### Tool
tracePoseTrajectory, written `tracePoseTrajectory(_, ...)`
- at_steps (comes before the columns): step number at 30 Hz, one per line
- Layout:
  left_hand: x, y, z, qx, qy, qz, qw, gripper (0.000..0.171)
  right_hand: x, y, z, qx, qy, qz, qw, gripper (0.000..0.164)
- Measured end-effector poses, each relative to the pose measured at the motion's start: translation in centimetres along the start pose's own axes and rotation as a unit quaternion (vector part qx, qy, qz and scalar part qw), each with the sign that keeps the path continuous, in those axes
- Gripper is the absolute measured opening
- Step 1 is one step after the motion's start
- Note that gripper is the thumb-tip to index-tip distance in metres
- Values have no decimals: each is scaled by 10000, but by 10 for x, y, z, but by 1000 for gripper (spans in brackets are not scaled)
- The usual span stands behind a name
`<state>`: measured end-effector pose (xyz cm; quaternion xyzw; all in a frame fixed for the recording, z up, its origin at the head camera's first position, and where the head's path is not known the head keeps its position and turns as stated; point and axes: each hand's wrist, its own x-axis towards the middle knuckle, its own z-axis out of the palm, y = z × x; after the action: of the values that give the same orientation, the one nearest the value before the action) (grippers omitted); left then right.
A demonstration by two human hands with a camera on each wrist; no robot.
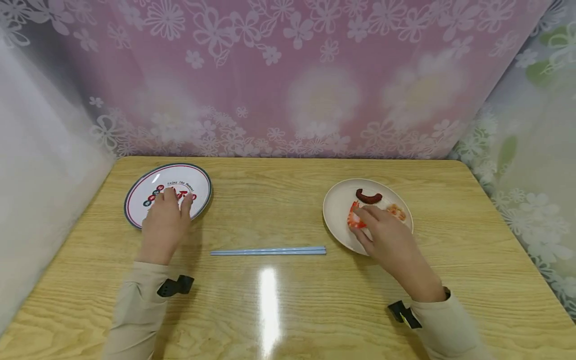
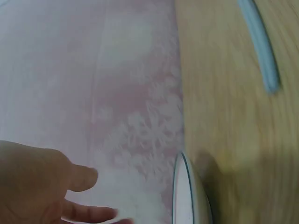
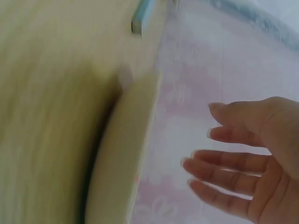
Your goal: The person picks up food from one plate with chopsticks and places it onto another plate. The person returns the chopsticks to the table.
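My left hand [image 1: 165, 220] hovers over the near right part of a white plate [image 1: 202, 184] with a dark rim and printed lettering. In the left wrist view its thumb and fingers are apart, with nothing between them. My right hand [image 1: 388, 239] is above a beige plate [image 1: 335, 227], its fingertips close to a red-and-white piece of food [image 1: 354, 215]. The right wrist view shows those fingers spread and holding nothing. A brown curved sausage [image 1: 369, 197] lies at the plate's far side. Small light-orange food pieces [image 1: 396, 212] sit at its right, partly behind the hand.
A pair of light-blue chopsticks [image 1: 268, 251] lies crosswise on the wooden table [image 1: 265, 210] between the plates. Behind the table's far edge hangs a pink flowered curtain [image 1: 270, 100]. Pale cloth [image 1: 49, 150] hangs on the left, flowered cloth [image 1: 531, 150] on the right.
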<state>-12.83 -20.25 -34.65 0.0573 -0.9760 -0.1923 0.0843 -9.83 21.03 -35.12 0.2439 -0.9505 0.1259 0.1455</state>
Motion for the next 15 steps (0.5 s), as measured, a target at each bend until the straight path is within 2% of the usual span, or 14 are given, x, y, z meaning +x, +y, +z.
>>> tracePoseTrajectory(1,1,-7,0,-29,117,-92,9999,47,1,-5,2,13,17,-125,9999,41)
tracePoseTrajectory(4,6,-30,-2,-44,120,-538,9985,49,3,-21,10,6,-9,-482,9988,34)
tracePoseTrajectory(9,13,-66,-6,-9,-391,-1448,9887,60,6,-46,27,-66,-343,-813,9961,26)
tracePoseTrajectory(15,15,-100,-8,-208,-632,-2005,9774,63,12,-67,43,86,-807,-909,9925,27)
